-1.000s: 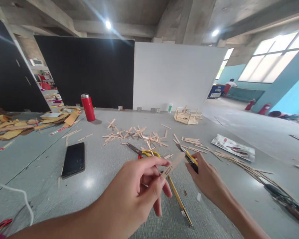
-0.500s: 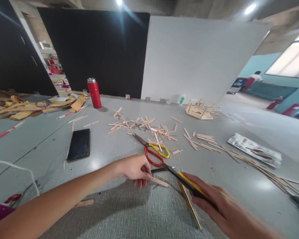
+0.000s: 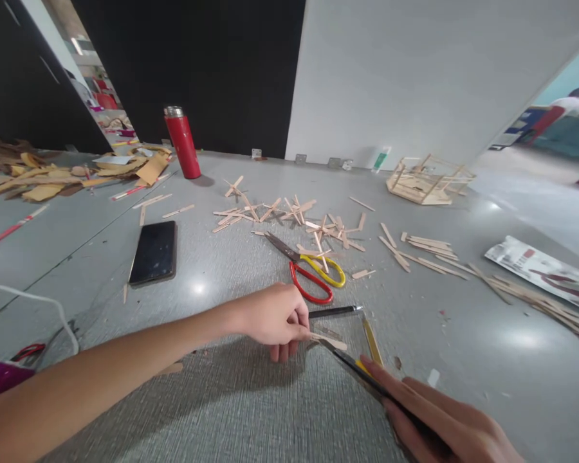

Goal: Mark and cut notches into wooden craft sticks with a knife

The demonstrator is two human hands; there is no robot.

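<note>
My left hand [image 3: 287, 323] pinches one end of a flat wooden craft stick [image 3: 336, 344] low over the grey table. A black and yellow utility knife [image 3: 354, 368] is gripped in my right hand [image 3: 439, 415]. Its blade points left and meets or overlaps the stick just beyond my left fingertips; whether it bites in, I cannot tell. Just behind lies a black pen [image 3: 335, 312]. Scissors [image 3: 313, 276] with one red and one yellow handle rest farther back. A thin yellow strip-like tool [image 3: 372, 341] lies beside the knife, partly hidden by my right hand.
Loose craft sticks [image 3: 296, 209] are scattered behind the scissors. A small stick-built frame [image 3: 429, 186] stands back right, near a white packet [image 3: 545, 270]. Leftward are a phone [image 3: 154, 252], a red flask [image 3: 183, 146] and brown scraps [image 3: 38, 173].
The knife has come down and left from above the scissors handle to the craft stick. My left hand keeps its pinch. The view has tilted downward.
</note>
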